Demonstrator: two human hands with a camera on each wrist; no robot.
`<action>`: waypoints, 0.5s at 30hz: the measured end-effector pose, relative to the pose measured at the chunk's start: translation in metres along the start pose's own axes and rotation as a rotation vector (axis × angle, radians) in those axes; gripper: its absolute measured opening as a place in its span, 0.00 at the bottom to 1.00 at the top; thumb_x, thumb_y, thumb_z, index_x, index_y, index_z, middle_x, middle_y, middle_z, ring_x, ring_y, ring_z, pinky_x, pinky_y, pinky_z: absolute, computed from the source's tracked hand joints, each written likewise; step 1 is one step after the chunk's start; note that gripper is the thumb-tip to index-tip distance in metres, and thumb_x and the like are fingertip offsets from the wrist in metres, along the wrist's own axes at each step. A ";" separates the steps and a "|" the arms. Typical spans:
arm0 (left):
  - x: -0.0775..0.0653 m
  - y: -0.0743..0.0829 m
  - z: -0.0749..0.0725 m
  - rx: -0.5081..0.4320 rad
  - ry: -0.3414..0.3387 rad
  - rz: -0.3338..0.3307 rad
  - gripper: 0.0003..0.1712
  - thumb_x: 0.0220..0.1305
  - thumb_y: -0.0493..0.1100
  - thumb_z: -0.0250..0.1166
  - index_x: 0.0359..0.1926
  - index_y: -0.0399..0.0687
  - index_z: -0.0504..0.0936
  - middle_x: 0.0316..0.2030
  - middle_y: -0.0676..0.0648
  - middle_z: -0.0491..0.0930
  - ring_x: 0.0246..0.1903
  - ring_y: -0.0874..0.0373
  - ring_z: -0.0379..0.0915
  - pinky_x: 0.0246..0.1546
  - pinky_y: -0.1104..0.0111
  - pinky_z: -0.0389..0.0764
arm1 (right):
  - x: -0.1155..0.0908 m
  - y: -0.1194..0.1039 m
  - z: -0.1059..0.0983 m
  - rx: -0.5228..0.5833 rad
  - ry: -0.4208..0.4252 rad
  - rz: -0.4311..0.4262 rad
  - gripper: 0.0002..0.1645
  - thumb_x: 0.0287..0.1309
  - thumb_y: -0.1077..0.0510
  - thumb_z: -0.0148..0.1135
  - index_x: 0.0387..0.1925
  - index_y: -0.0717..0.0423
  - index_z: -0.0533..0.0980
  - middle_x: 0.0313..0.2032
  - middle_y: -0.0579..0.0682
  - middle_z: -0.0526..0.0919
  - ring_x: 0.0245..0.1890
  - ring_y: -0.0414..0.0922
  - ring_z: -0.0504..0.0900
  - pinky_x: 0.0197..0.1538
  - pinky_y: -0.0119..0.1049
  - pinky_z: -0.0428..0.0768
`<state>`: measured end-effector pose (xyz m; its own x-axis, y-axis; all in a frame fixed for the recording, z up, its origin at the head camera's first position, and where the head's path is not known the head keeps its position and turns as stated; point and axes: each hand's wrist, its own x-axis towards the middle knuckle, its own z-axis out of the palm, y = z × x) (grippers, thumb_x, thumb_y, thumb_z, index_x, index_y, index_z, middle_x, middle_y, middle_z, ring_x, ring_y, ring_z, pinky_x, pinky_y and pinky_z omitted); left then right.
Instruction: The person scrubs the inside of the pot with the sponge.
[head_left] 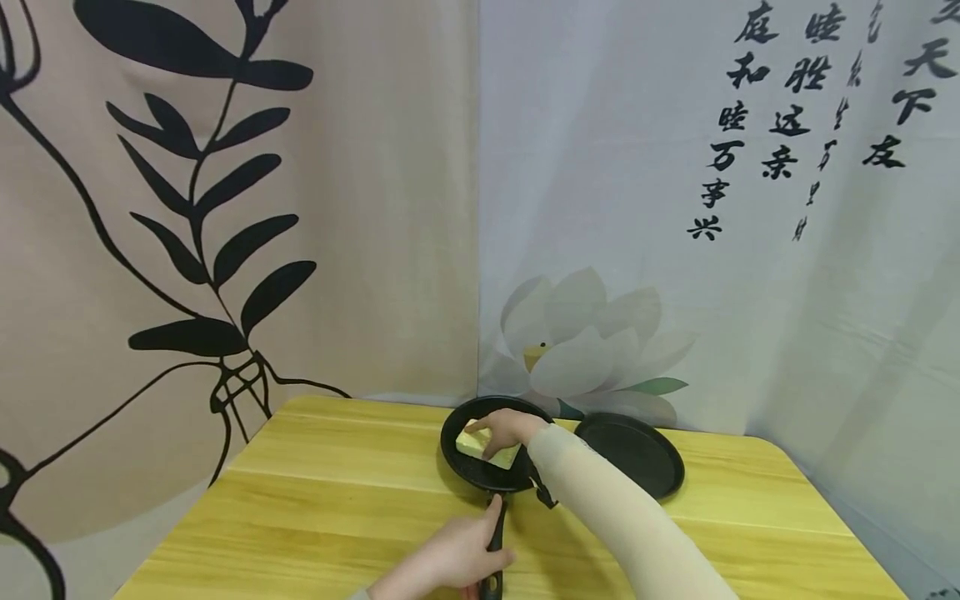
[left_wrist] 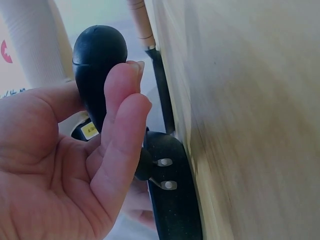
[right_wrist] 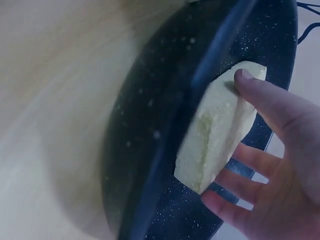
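Note:
A black frying pan (head_left: 468,477) sits on the wooden table, its handle (head_left: 498,525) pointing toward me. My left hand (head_left: 468,546) grips that handle; in the left wrist view the fingers curl about its rounded end (left_wrist: 100,47). Inside the pan lies a pale yellow slab (head_left: 504,459), soft-looking, its kind unclear. My right hand (head_left: 512,428) pinches the slab. The right wrist view shows the thumb on the upper face of the slab (right_wrist: 215,125), with the other fingertips along its near edge.
A flat round black pan (head_left: 637,454) lies right of the frying pan, partly behind my right forearm. Something red (head_left: 470,592) shows under my left hand. A printed curtain (head_left: 390,250) hangs behind the wooden table (head_left: 322,467).

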<state>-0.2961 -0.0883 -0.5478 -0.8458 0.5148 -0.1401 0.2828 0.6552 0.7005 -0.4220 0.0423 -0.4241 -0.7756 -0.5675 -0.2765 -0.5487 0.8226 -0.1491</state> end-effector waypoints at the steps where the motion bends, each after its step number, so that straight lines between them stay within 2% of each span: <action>1: 0.000 0.000 0.001 0.004 0.002 -0.002 0.60 0.54 0.76 0.59 0.77 0.51 0.48 0.13 0.50 0.78 0.12 0.55 0.76 0.26 0.69 0.77 | 0.000 0.000 0.000 -0.005 -0.005 -0.004 0.39 0.54 0.46 0.72 0.67 0.29 0.68 0.66 0.42 0.68 0.67 0.47 0.65 0.63 0.45 0.69; 8: 0.001 0.003 0.001 0.001 -0.010 -0.004 0.61 0.53 0.77 0.59 0.77 0.52 0.47 0.11 0.49 0.75 0.07 0.56 0.67 0.13 0.63 0.72 | 0.000 0.003 -0.004 -0.018 0.000 -0.024 0.39 0.55 0.48 0.71 0.68 0.32 0.68 0.67 0.43 0.68 0.67 0.47 0.65 0.63 0.46 0.69; 15: -0.002 0.004 0.003 -0.015 -0.012 0.022 0.61 0.55 0.76 0.59 0.77 0.50 0.44 0.11 0.49 0.77 0.09 0.54 0.75 0.22 0.69 0.77 | -0.002 0.004 0.000 -0.005 0.011 -0.046 0.39 0.55 0.49 0.71 0.68 0.32 0.68 0.67 0.44 0.68 0.66 0.48 0.66 0.62 0.45 0.71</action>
<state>-0.2922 -0.0851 -0.5468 -0.8338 0.5359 -0.1329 0.2946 0.6355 0.7137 -0.4221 0.0466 -0.4240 -0.7527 -0.6053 -0.2588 -0.5855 0.7953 -0.1572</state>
